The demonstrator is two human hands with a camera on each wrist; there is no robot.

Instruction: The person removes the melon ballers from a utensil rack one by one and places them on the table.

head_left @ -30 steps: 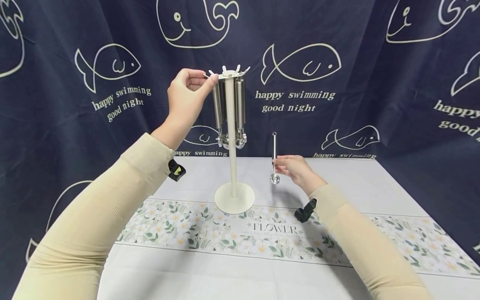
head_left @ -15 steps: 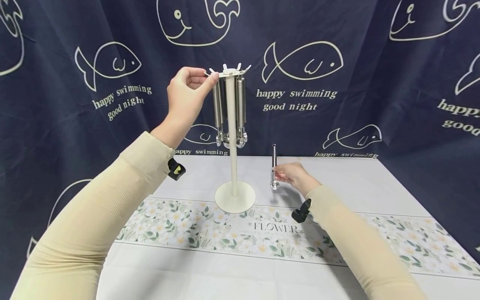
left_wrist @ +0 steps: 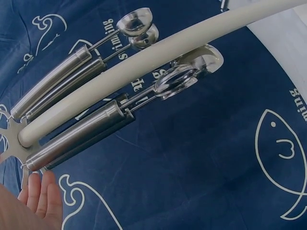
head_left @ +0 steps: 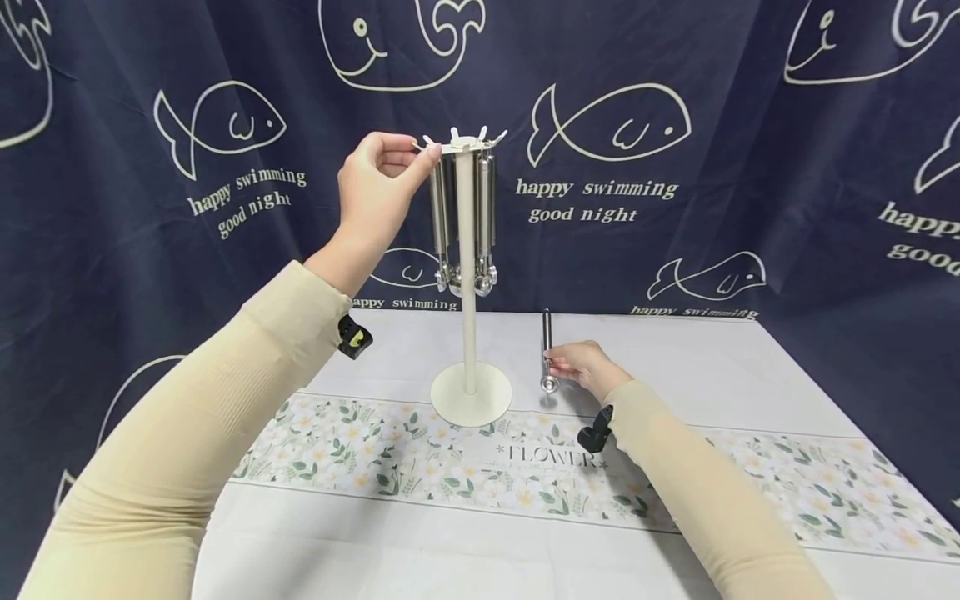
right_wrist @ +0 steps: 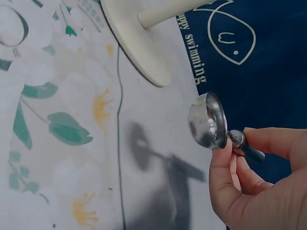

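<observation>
A cream utensil stand [head_left: 470, 325] has a round base and a hooked top. My left hand [head_left: 377, 185] pinches one hook at the left of that top between thumb and fingers. Several steel utensils [left_wrist: 79, 136] with round handles and rounded heads hang from the other hooks. To the right of the stand, my right hand [head_left: 588, 367] pinches a small steel scoop [head_left: 547, 333] near where handle meets bowl. Its handle points up and away, with the bowl at the lower end. In the right wrist view the deep round bowl [right_wrist: 207, 120] hangs over its shadow on the table.
A white tablecloth [head_left: 360, 542] carries a floral band [head_left: 337, 450] with the word FLOWER beneath the stand's base. Behind the table hangs a dark blue curtain [head_left: 600, 50] with white fish drawings. Black straps with small devices sit on both wrists.
My right hand has lowered the scoop toward the table, and its handle has tipped back from upright. My left hand keeps its pinch on the stand's top.
</observation>
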